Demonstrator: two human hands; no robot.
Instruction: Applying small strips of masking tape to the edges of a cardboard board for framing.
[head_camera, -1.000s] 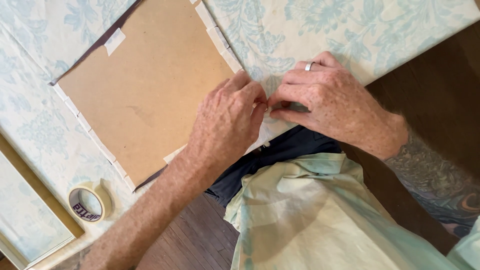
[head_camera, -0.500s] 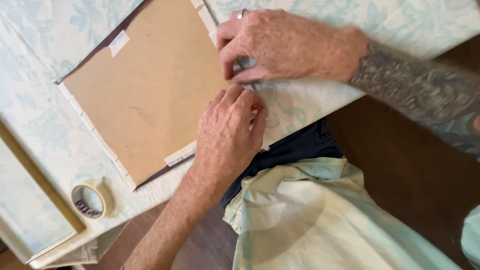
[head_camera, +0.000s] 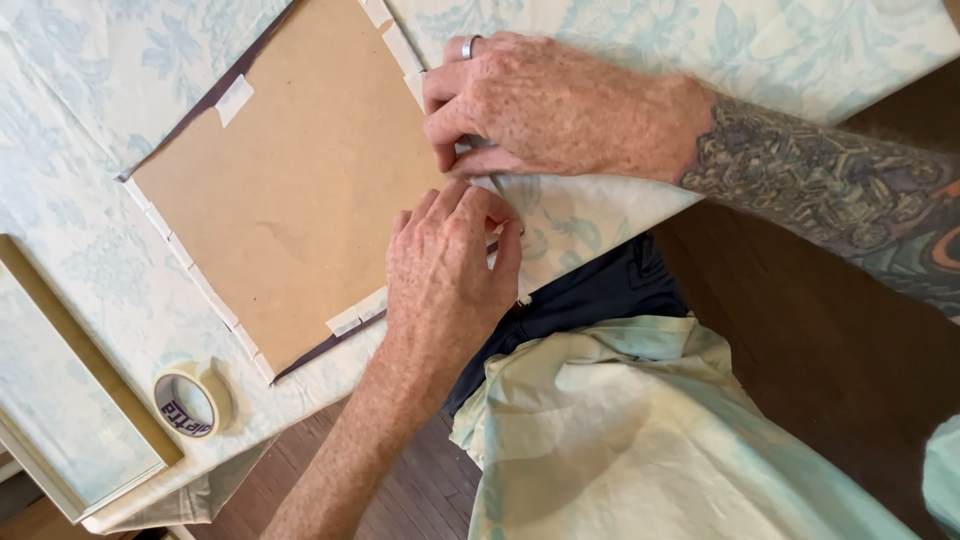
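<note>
A brown backing board (head_camera: 290, 190) lies face down on a pale blue flowered tablecloth (head_camera: 120, 80), its edges held with strips of white tape (head_camera: 235, 98). My left hand (head_camera: 450, 275) presses fingertips flat on the board's near right edge. My right hand (head_camera: 540, 105), with a ring on one finger, rests just above it, its fingers curled and pinching at a strip of tape on the board's right edge. The two hands almost touch. What lies under my fingers is hidden.
A roll of masking tape (head_camera: 190, 400) sits near the table's front left edge. A gold-edged picture frame (head_camera: 70, 410) lies at the far left. Dark wooden floor (head_camera: 840, 340) shows to the right. My light green shirt (head_camera: 640, 440) fills the lower middle.
My right hand has moved up and away from the left hand along the board's right edge. My left hand has stayed pressing near the lower right corner.
</note>
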